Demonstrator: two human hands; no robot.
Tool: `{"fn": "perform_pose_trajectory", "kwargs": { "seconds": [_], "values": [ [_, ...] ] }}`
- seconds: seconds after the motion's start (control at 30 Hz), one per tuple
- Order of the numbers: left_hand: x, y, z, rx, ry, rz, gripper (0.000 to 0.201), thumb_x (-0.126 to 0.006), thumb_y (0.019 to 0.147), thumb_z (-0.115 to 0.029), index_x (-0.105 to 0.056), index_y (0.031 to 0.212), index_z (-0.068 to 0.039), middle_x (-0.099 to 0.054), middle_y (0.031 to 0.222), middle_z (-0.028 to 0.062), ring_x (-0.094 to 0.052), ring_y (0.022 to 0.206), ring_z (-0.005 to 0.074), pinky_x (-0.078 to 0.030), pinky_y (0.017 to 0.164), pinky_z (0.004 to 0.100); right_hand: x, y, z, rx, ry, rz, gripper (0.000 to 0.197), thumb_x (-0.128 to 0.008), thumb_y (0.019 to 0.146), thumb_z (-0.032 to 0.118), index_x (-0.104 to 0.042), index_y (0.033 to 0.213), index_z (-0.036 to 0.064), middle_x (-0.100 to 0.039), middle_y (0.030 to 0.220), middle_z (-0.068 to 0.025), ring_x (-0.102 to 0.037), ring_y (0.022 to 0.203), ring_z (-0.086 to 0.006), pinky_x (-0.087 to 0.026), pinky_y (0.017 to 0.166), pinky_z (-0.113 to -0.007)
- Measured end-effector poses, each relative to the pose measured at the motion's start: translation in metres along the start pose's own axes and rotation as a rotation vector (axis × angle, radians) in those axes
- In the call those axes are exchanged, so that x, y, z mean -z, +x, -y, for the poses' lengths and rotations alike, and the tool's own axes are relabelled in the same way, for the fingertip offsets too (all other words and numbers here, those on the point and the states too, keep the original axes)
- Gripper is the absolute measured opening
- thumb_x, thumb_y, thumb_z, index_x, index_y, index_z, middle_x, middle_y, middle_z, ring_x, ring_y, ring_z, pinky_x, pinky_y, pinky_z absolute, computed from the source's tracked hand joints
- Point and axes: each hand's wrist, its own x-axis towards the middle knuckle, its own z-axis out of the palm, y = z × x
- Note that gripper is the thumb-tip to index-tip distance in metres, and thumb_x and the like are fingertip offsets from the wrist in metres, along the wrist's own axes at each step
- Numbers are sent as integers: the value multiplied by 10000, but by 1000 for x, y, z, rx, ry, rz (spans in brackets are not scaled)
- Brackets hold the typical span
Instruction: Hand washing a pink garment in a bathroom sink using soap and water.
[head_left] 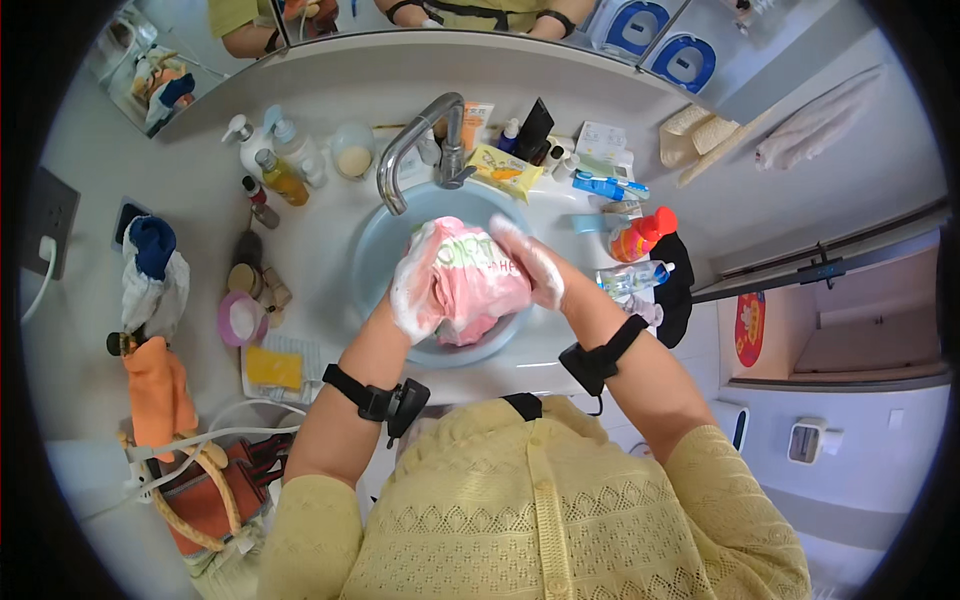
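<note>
Centrally, I log a pink cloth, bunched and held over the blue basin, presumably so drips fall inside. Left hand and right hand, both foam-coated, take it from opposite sides, fingers partly closed on the fabric; how tightly, I cannot tell. Faucet arches at the basin's rear edge, likely placed to fill it. Pump bottles stand leftward on the white tabletop, seemingly within easy reach.

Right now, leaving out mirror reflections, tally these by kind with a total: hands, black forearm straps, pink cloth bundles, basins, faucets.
Hands: 2 (left hand, right hand)
Black forearm straps: 2
Pink cloth bundle: 1
Light blue basin: 1
Faucet: 1
Total: 7
</note>
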Motion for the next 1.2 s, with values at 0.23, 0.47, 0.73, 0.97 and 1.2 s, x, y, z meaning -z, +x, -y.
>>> {"fn": "perform_pose_trajectory", "kwargs": {
  "seconds": [0.23, 0.47, 0.73, 0.97, 1.2],
  "values": [
    [-7, -16, -23, -162, 467, 163, 287, -411, 896, -216, -466, 1117, -41, -536, 1070, 72, -527, 1005, 167, -439, 839, 310, 19, -5, -4, 361, -443, -80, 309, -603, 772, 132, -555, 1047, 0, -586, 955, -44, -543, 877, -126, -417, 756, -239],
    [-7, -24, -22, -257, 479, 150, 272, -499, 836, -186, -505, 1037, -3, -574, 918, 71, -573, 827, 141, -475, 679, 269, 0, -3, -9, 439, 144, 122, 233, -540, 836, 179, -496, 1036, 68, -560, 1011, -79, -561, 921, -200, -455, 805, -336],
    [13, -11, -20, 58, 612, -87, 186, -540, 819, -238, -528, 811, -53, -510, 713, 18, -498, 666, 118, -402, 636, 249, 14, -1, -6, 269, 310, 241, 269, -511, 846, 247, -512, 1024, 45, -558, 1023, -122, -553, 947, -257, -454, 827, -393],
    [14, -7, -3, 137, 562, -205, 209, -530, 817, -224, -561, 933, -52, -593, 843, 52, -562, 766, 141, -423, 667, 257, 10, -5, 0, 284, 301, 310, 315, -507, 849, 284, -504, 1039, 33, -556, 1032, -126, -547, 959, -266, -445, 842, -400],
    [16, -1, 4, 115, 364, -147, 172, -540, 810, -199, -548, 915, -63, -586, 843, 46, -563, 760, 130, -427, 656, 258, 9, -6, 0, 248, 390, 324, 273, -515, 843, 270, -503, 1046, 87, -547, 1078, -123, -530, 1004, -276, -418, 887, -424]
  ]
}}
